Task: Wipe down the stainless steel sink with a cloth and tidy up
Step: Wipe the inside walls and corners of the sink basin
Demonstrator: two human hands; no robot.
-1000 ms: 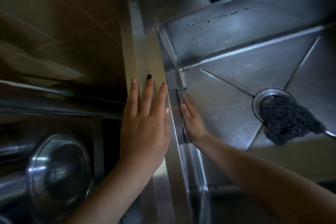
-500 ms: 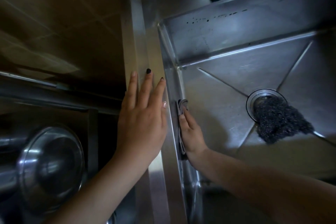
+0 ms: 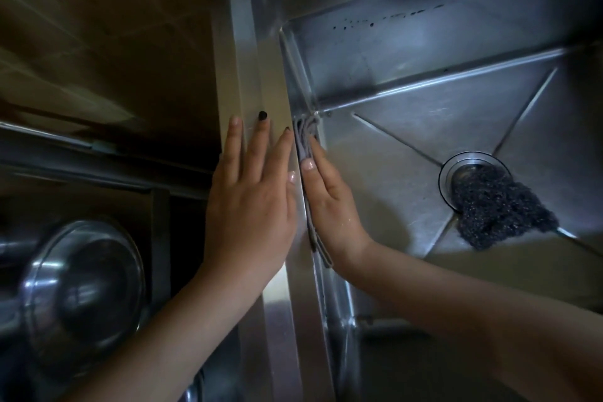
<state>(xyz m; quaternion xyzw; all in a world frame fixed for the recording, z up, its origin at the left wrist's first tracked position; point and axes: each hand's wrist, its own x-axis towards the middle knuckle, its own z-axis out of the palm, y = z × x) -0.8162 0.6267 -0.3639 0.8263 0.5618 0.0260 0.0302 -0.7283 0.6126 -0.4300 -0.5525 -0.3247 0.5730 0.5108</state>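
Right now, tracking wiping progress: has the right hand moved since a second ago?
Yes: the right hand slid the cloth along the sink wall, away from the person, into the far corner.

**One head-worn view, aimed steeply down**

A single wide-angle camera looks from above, nearly straight down and close in, on the sink [image 3: 408, 52]. Its left rim [image 3: 272, 81] runs up the middle of the frame; its inside fills the right half. Straight edges bow near the borders.
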